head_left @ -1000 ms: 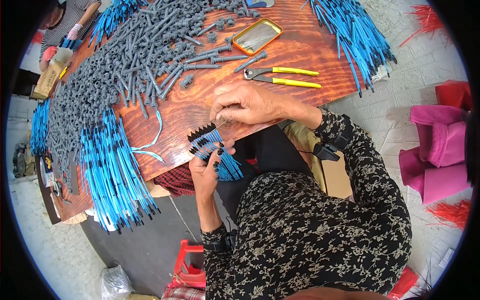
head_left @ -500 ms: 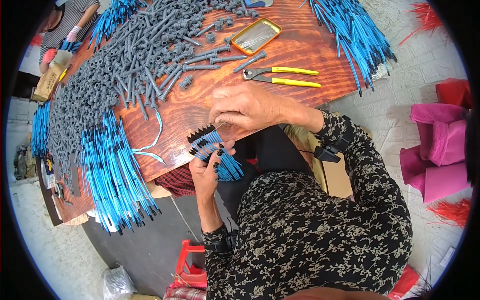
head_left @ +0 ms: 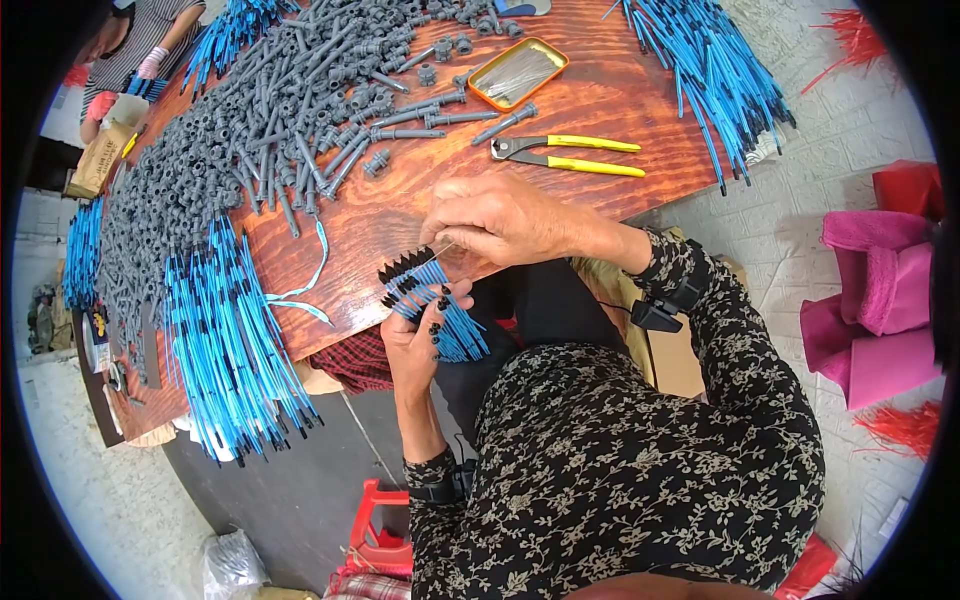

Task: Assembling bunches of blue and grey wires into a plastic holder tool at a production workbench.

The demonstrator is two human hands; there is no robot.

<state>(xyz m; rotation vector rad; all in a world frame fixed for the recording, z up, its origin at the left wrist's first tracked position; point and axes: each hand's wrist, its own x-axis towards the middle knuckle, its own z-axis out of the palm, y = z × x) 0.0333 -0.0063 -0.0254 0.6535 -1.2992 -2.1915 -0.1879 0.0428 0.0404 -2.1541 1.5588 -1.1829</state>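
At the near edge of the wooden table [head_left: 625, 100], the left hand [head_left: 405, 347] had its fingers clamped around a bundle of black-tipped blue rods [head_left: 462, 338]. The upper black tips projected past the fingers toward the tabletop, while the blue lengths extended below them, over the lap. The right hand [head_left: 495, 220] had thumb and fingers pinched together on a thin wire [head_left: 441, 250] just beside those tips.
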